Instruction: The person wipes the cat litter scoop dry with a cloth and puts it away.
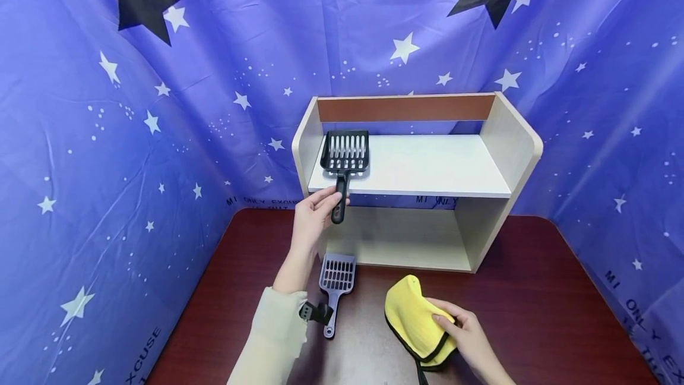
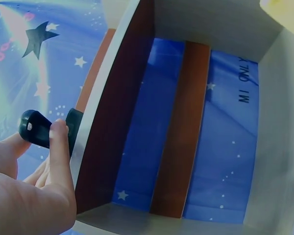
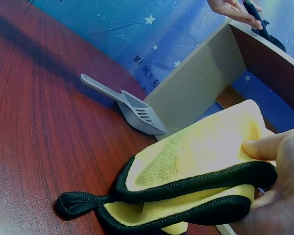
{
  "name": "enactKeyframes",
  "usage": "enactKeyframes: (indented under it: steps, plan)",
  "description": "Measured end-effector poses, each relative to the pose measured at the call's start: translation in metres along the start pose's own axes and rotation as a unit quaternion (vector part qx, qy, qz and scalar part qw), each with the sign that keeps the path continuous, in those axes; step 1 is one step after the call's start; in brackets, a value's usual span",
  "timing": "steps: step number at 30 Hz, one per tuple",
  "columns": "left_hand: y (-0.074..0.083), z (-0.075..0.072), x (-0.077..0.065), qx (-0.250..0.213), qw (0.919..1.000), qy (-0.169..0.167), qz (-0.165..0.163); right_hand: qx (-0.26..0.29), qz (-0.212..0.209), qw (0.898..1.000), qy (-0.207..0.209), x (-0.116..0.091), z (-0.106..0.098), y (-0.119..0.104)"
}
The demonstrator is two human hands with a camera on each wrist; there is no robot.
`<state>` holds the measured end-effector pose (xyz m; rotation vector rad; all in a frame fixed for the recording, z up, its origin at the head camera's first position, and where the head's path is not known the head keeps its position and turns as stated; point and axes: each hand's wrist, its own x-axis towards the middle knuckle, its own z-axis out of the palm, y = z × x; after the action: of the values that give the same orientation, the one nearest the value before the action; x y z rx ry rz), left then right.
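Observation:
My left hand (image 1: 312, 218) pinches the handle of a black slotted litter scoop (image 1: 345, 150), whose head is over the left end of the white upper shelf (image 1: 427, 165). Whether the head touches the shelf I cannot tell. In the left wrist view, thumb and fingers are around the black handle (image 2: 36, 128) beside the shelf edge. Near the front, my right hand (image 1: 462, 328) grips a folded yellow cloth (image 1: 411, 314) with black edging and a loop. A grey litter scoop (image 1: 338, 275) lies on the table below my left forearm, its handle toward me.
The two-tier wooden shelf unit (image 1: 507, 153) stands at the back of the dark red table (image 1: 534, 314). Its lower compartment (image 1: 406, 236) is open at the front. A blue star-printed curtain (image 1: 214, 106) surrounds the table. A black strap device (image 1: 315, 312) sits at my left wrist.

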<state>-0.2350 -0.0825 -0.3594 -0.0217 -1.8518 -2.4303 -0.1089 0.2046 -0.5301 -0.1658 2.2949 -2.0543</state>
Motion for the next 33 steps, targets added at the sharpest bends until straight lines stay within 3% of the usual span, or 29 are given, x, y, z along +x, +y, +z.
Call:
enactKeyframes:
  steps: [7, 13, 23, 33]
  plan:
    - [0.004, 0.001, 0.01, -0.006, 0.9996, 0.009, -0.027, 0.015, 0.005, 1.0, -0.001, -0.002, 0.0, 0.0]
    - [0.005, 0.0, 0.011, -0.029, 0.9991, 0.009, -0.029, 0.014, 0.011, 1.0, 0.001, -0.003, 0.0, -0.001]
    - [0.0, -0.007, -0.002, -0.035, 0.9985, 0.018, -0.038, 0.028, 0.018, 0.999, -0.002, -0.004, -0.001, -0.001]
    - [-0.024, -0.017, -0.015, -0.039, 0.9986, 0.013, -0.035, 0.021, 0.005, 1.0, -0.004, -0.004, -0.002, -0.001]
